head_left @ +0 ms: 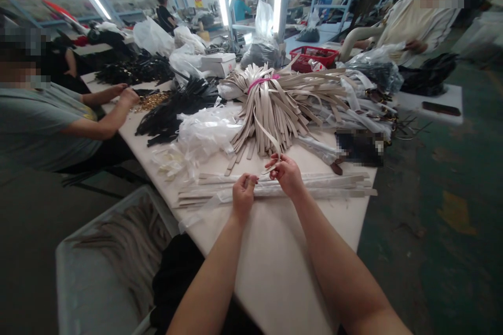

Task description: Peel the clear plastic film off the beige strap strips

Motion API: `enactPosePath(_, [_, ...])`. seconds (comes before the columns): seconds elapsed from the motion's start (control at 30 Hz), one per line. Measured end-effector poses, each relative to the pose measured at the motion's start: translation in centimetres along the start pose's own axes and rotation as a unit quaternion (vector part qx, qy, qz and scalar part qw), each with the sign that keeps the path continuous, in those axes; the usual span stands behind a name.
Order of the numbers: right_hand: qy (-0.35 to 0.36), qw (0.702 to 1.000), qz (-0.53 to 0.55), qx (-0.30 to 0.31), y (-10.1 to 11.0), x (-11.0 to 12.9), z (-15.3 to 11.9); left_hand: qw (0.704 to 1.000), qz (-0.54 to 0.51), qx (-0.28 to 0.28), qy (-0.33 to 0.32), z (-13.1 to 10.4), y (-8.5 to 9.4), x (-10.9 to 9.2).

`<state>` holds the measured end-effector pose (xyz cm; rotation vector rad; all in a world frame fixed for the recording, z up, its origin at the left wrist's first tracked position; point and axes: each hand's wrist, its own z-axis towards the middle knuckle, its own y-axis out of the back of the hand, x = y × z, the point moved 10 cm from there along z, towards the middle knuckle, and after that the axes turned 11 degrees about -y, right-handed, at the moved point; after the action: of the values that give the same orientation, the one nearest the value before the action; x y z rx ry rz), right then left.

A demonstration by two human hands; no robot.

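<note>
My right hand pinches the end of a beige strap, which trails back to a large bundle of beige straps tied with a pink band. Close by on the left, my left hand is closed, thumb against fingers; whatever it grips is too small to make out. Beneath both hands, several long flat beige straps, partly in clear plastic, lie across the white table.
Left of the bundle are white plastic wrappings and black straps. A grey bin holding straps stands at lower left. A co-worker sits left; another person stands right. A red basket is behind.
</note>
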<state>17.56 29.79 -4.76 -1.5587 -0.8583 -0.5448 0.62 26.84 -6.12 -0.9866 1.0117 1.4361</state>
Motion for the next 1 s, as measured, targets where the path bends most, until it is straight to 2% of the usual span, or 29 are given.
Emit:
enactPosePath(0.1, [0.018, 1.0, -0.01, 0.004, -0.4, 0.3, -0.1, 0.999, 0.021, 0.036, -0.027, 0.1, -0.6, -0.9])
enactPosePath(0.2, [0.026, 0.999, -0.039, 0.006, -0.7, 0.5, -0.3, 0.998, 0.032, 0.049, -0.034, 0.1, -0.8, -1.3])
enactPosePath(0.47, [0.07, 0.993, -0.087, -0.043, -0.2, 1.3, -0.8, 0.998, 0.016, 0.048, -0.038, 0.2, -1.1, -1.4])
enactPosePath(1.0, [0.046, 0.996, -0.064, -0.047, -0.4, 0.3, -0.7, 0.998, 0.024, 0.045, -0.042, 0.2, -0.9, -0.9])
